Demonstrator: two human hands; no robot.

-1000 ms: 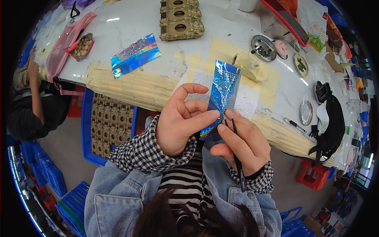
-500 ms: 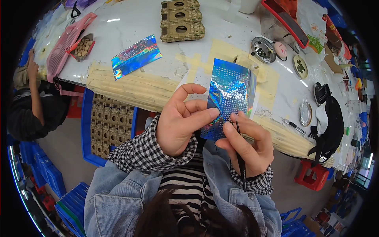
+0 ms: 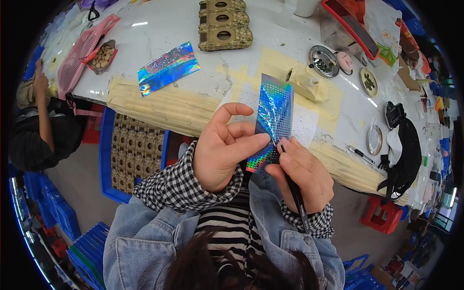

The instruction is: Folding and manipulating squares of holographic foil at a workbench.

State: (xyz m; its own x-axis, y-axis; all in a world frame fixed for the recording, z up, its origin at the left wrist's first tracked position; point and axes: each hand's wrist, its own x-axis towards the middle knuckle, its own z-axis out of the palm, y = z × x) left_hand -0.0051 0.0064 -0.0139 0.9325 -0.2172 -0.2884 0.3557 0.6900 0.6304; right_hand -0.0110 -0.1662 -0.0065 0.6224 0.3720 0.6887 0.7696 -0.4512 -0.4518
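Holographic sheet [image 3: 278, 106], blue and dotted, was held between the two grips, off the worktop [image 3: 164, 29] and bowed lengthwise. Left hand [image 3: 220, 157]: grip pinching the sheet at its left side, thumb uppermost. Right hand [image 3: 309, 179]: grip clasping a slim black tool [image 3: 298, 205], its tip at the sheet just right of the left thumb; actual contact could not be confirmed. Sound practice, in this inspector's judgement, called for a firm left pinch close to the tip, light tool pressure and a gentle bend, to avoid creasing or tearing. Pose: left index finger was arched beside the sheet; right fingers were bunched, the tool's handle slanting back toward the body. A second sheet [image 3: 169, 67] lay beyond and left of the left grip.
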